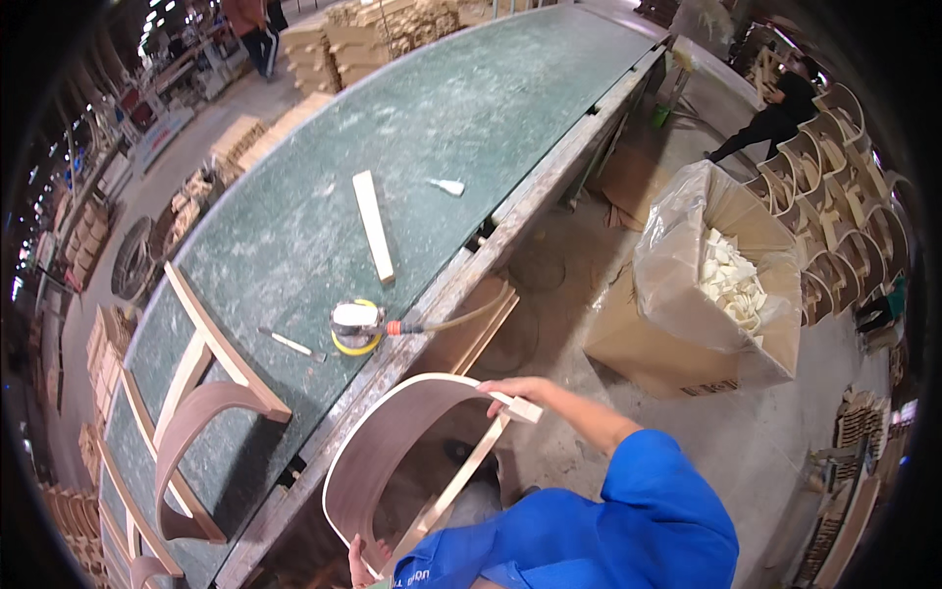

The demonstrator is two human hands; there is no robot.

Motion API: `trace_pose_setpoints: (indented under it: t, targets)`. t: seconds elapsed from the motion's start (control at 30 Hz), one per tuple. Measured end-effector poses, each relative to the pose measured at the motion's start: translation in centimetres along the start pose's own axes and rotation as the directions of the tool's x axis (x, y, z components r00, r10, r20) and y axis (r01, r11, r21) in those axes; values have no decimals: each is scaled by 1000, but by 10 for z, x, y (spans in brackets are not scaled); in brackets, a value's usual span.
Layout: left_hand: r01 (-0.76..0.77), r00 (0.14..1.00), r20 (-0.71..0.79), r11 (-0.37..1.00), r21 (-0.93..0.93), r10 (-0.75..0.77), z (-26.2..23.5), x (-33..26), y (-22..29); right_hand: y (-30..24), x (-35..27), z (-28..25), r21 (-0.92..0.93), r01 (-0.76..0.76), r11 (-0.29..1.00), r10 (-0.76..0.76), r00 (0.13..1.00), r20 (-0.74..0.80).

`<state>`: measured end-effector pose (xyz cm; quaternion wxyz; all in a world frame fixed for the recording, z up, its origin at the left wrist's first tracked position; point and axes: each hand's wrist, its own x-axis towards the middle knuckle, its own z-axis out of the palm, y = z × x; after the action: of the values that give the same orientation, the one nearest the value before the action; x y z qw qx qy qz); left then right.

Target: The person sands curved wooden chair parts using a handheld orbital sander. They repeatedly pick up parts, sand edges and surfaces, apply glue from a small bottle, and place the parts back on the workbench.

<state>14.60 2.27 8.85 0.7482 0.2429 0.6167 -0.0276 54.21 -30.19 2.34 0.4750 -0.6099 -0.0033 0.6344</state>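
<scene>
I hold a curved brown plywood chair back point(383, 442) fixed to a pale wooden leg piece point(471, 466), off the bench's near edge. My right hand point(510, 391) grips the upper end where the curve meets the pale wood. My left hand point(365, 560) grips the lower end of the curve; only its fingers show past my blue sleeve point(589, 530).
A long green-topped workbench point(412, 167) carries a yellow-padded round sander point(355, 326) with an orange hose, a pale wooden strip point(373, 224), a small brush point(447, 186), a pencil-like stick point(290, 343) and chair frames point(201, 393). A lined cardboard box of offcuts point(721, 280) stands right. Stacked chair backs point(834, 187); a person point(775, 118) beyond.
</scene>
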Motion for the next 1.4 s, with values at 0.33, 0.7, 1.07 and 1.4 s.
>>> trace_pose_setpoints:
  t: [0.33, 0.7, 1.07, 1.4]
  targets:
    - [-245, 898, 434, 899, 364, 69, 48, -88, -6, 156, -296, 18, 189, 292, 938, -182, 876, -446]
    - [-619, 481, 874, 681, 391, -65, 172, -409, 78, 83, -693, 204, -186, 770, 611, -431, 126, -894]
    - [-709, -234, 952, 635, -305, 196, 273, -308, 141, -1, -619, 110, -88, 986, 139, -800, 60, -597]
    - [-696, -36, 843, 591, -407, 537, 406, -147, 182, -107, -451, -80, -294, 863, 412, -642, 45, -765]
